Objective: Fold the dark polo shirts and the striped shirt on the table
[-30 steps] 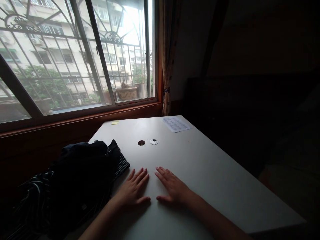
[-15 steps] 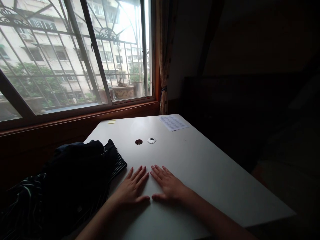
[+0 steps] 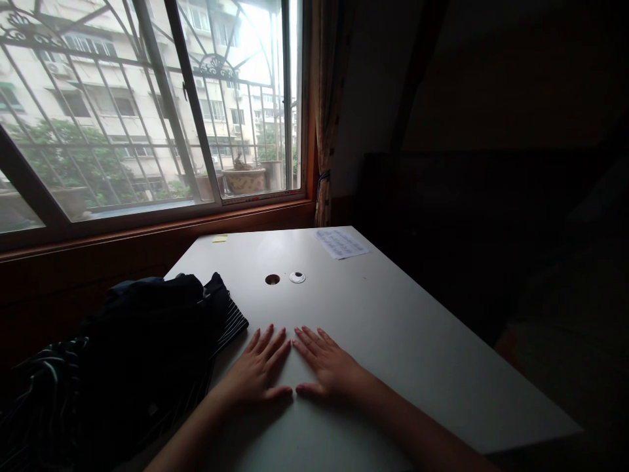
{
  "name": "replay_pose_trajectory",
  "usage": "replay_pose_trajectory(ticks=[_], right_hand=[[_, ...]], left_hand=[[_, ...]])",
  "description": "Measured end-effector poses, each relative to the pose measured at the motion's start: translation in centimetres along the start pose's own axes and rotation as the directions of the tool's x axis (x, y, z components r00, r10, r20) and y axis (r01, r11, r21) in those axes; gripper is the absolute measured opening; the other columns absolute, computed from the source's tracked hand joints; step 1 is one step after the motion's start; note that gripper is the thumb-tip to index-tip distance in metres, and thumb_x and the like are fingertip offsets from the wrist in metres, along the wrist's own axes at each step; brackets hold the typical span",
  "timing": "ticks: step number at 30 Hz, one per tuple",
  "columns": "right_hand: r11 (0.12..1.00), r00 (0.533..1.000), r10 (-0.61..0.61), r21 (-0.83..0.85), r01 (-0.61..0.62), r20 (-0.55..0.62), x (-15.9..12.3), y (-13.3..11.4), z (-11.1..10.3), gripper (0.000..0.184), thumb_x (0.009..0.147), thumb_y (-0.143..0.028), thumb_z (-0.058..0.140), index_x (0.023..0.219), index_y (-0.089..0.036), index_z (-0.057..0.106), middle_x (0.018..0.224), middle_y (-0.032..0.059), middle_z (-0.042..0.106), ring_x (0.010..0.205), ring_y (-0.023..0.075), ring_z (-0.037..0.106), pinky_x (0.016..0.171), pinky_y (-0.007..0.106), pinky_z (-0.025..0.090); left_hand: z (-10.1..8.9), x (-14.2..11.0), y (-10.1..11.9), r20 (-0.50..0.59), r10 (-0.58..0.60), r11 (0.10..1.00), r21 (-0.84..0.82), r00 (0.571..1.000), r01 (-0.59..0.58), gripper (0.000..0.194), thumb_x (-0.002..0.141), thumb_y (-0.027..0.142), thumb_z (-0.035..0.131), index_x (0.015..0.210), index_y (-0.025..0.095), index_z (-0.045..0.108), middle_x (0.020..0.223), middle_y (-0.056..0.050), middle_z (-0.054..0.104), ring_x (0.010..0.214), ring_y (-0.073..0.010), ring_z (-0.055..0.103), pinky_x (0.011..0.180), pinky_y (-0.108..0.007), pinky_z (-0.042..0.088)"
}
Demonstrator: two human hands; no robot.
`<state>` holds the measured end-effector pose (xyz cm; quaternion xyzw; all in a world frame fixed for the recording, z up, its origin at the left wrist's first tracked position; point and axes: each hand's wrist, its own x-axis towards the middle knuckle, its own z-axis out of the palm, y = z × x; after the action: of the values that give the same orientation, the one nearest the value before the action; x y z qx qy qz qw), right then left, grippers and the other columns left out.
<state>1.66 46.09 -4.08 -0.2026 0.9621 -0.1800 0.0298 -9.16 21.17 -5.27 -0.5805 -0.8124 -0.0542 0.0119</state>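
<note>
White table (image 3: 417,341) sat straight ahead, dark clothes (image 3: 147,328) heaped on its left, folds too dim to sort out. Left hand (image 3: 258,370) and right hand (image 3: 327,367) lay palm-down on it, fingers spread, gripping nothing, apparently just resting. White disc (image 3: 297,278) sat beside round hole (image 3: 272,280), likely its cover.

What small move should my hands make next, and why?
Perhaps slide the left hand outward to the dark clothing. The clothing lies heaped beside that hand, nearer than the papers at the far edge, and both it and the right hand rest palm-down on the white tabletop, holding nothing.
</note>
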Motion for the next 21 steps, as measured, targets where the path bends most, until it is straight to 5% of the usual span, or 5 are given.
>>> replay_pose_trajectory(ticks=[21], right_hand=[[0.999, 0.999, 0.01, -0.033, -0.009, 0.031, 0.09, 0.2, 0.15, 0.093, 0.091, -0.077, 0.038, 0.161, -0.023, 0.009, 0.168, 0.0072, 0.002, 0.154, 0.0304, 0.003, 0.124, 0.052, 0.0]], left_hand=[[-0.19, 0.1, 0.13, 0.074, -0.04, 0.999, 0.008, 0.996, 0.039, 0.091, 0.091, 0.078, 0.033, 0.159, 0.032, -0.008, 0.167, -0.002, -0.001, 0.154, -0.0374, 0.001, 0.123, -0.057, 0.009]])
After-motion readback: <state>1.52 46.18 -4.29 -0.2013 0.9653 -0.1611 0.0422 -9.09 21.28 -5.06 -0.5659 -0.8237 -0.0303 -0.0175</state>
